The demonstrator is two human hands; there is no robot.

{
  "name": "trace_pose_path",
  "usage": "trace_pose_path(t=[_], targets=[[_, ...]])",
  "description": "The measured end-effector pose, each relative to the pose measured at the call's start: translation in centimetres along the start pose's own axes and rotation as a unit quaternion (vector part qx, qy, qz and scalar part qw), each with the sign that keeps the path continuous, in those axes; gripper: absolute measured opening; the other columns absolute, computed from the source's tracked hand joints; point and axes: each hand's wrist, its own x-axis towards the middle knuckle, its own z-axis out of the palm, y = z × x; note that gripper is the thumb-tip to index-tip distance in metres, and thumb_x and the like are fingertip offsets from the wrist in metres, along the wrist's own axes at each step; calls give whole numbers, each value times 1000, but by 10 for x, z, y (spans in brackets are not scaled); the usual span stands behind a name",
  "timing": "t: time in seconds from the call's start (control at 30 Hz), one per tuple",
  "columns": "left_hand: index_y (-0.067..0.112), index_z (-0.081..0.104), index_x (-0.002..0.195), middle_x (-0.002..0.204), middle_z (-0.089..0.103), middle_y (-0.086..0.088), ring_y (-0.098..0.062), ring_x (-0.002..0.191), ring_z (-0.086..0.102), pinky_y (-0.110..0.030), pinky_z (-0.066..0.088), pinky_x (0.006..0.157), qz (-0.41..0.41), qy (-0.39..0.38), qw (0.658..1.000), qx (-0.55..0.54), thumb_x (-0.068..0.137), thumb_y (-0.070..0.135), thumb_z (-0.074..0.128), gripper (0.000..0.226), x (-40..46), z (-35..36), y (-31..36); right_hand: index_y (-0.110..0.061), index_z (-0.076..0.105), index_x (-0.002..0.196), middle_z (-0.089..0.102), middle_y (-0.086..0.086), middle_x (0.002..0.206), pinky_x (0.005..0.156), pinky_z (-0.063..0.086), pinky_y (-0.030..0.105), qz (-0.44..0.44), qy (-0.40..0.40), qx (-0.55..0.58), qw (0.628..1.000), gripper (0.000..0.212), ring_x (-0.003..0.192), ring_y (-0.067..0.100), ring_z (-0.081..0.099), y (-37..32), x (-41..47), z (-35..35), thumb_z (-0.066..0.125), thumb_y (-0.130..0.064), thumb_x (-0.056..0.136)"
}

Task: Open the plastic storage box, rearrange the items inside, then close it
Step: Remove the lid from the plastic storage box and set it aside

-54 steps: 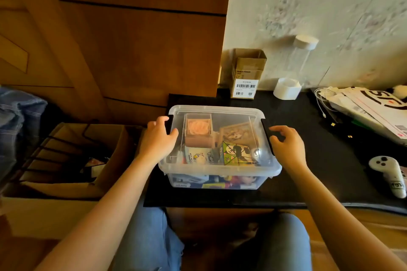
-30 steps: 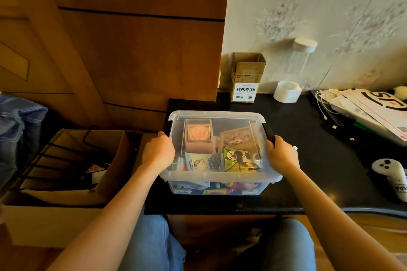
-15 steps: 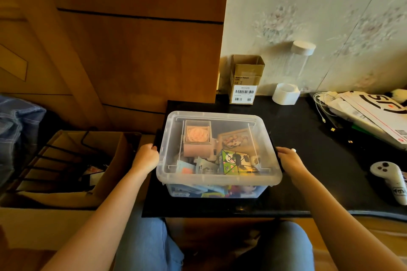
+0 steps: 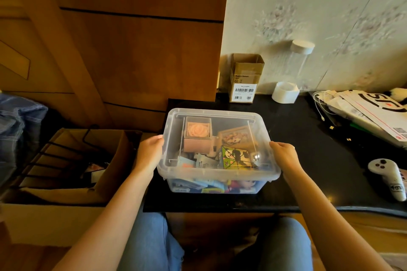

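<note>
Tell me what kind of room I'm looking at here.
Probably a lived-in room at home, used as a desk corner: floral wallpaper, wood panelling, and a black desk holding a toy-filled storage box, papers and a game controller.

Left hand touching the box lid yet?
Touching. Head view shows the left hand pressed against the lid edge, fingers curled at its rim, with no gap.
</note>
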Motion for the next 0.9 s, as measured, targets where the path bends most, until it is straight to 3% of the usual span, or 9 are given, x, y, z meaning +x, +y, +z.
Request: trace_pose_path(t=[0.17,0.27,0.33,0.43,0.53,0.57,0.67,0.8,0.9], targets=[[22,69,105,87,68,10,-6,81,63,-25,51,69,47,19,996,-78,91,7,49,28,-10,-5,18,-11,62,110,60,7,92,75,48,33,-22,14,60,998,23,85,23,58,-6,-8,-2,48,-22,95],[27,59,125,102,69,5,-12,88,67,-31,56,75,66,-6,993,-95,93,11,51,36,-9,-8,31,-18,62,108,61,-5,85,62,45,24,-61,15,123,990,19,78,12,58,-14,-14,-13,52,-22,93],[27,50,133,100,71,-2,-18,80,70,-29,58,65,66,-49,986,-146,94,9,51,43,-10,-9,38,-16,63,102,68,0,86,60,48,25,-74,-12,158,985,17,79,15,64,-19,-17,-27,54,-25,92],[28,49,134,100,73,-2,-22,83,71,-25,56,56,80,-108,980,-145,96,9,51,43,-13,-3,48,-13,66,100,72,5,86,67,54,34,-51,-88,220,970,21,77,19,69,-20,-17,-54,56,-29,90],[19,52,134,120,65,-7,-23,106,64,-38,54,82,35,-122,973,-195,96,15,52,38,-15,20,53,-12,66,102,74,5,86,56,56,27,-12,-136,274,952,21,72,17,71,-7,-18,-78,54,-25,92],[15,52,133,123,63,-11,-25,107,62,-37,54,82,3,-130,962,-240,96,18,52,37,-17,30,57,-11,65,103,74,5,85,54,55,25,2,-138,304,943,21,70,15,71,-1,-18,-85,52,-24,93],[10,54,125,108,70,-11,-26,94,66,-32,55,67,-40,-154,932,-325,97,27,49,33,-25,64,69,-9,62,103,74,4,84,54,56,25,61,-115,405,905,23,68,14,71,25,-17,-104,45,-23,96],[18,59,112,102,68,-4,-14,80,66,-23,53,67,66,-149,972,-168,98,24,48,19,-34,98,66,-10,59,107,72,2,85,72,54,32,92,-51,517,850,26,76,15,69,61,-18,-123,40,-24,97],[20,64,102,108,65,-5,-17,94,62,-22,48,77,174,-170,970,-14,98,15,46,19,-38,107,45,-11,49,124,67,3,92,73,54,28,106,22,563,820,30,79,14,67,85,-17,-130,43,-23,97]])
